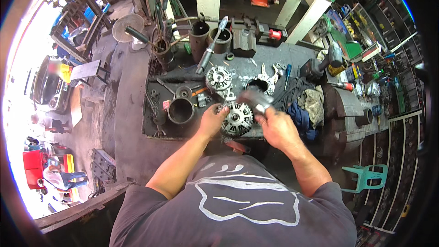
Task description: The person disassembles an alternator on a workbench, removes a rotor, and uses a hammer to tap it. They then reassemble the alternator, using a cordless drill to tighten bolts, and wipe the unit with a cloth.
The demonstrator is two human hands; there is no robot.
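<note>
On the bench's near edge lies an alternator point(239, 118), its slotted silver end face turned up. My left hand point(211, 121) grips its left rim, thumb on top. In my right hand point(279, 127) is a hammer point(259, 102), smeared by motion, its head above the alternator's upper right edge; the fist hides much of the handle. Just beyond sits a silver alternator end housing point(219, 78). A dark open metal cylinder point(181, 110) stands left of my left hand.
The dark workbench point(283, 55) carries a vise point(256, 32), a socket wrench point(212, 45), tool-filled cans point(163, 56), a blue screwdriver point(287, 76) and bunched rags point(307, 105). A cordless driver point(322, 61) stands at the right. A teal plastic stool point(366, 178) is at lower right. People are outside at far left.
</note>
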